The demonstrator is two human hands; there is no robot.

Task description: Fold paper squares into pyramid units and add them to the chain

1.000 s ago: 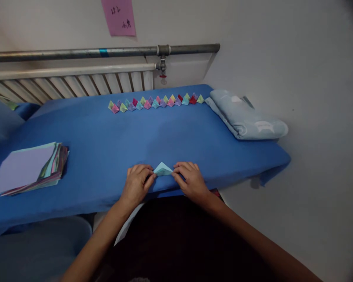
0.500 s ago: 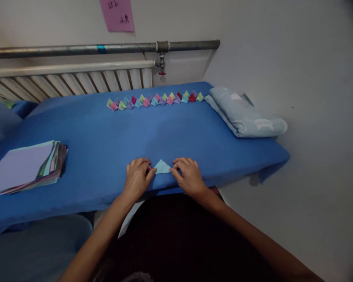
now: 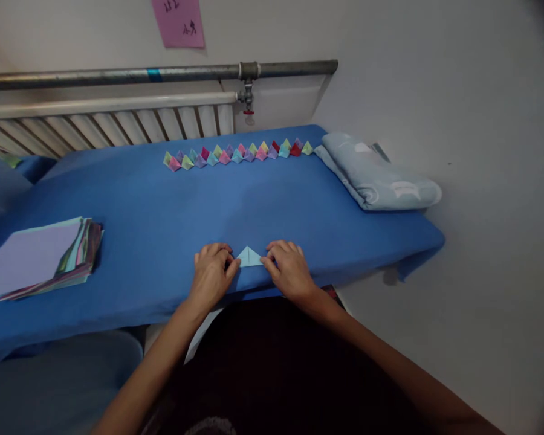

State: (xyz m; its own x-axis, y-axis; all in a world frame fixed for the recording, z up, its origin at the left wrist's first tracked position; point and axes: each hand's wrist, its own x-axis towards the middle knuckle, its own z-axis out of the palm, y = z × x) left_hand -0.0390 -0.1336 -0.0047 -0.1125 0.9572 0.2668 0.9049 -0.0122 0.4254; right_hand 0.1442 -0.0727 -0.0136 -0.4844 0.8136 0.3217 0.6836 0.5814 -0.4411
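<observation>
A small light-blue folded paper triangle lies near the front edge of the blue-covered table, its tip pointing away from me and a crease line down its middle. My left hand grips the left corner between thumb and curled fingers. At the right corner, my right hand pinches the paper in the same way. Toward the back of the table, a zigzag row of colourful folded paper pieces runs from left to right.
A stack of coloured paper sheets lies at the left. On the right rests a folded light-blue blanket beside the wall. Behind the table are a white radiator and a metal pipe with a valve.
Both hands keep nearly the same hold on the paper triangle. The whole view has shifted very slightly.
</observation>
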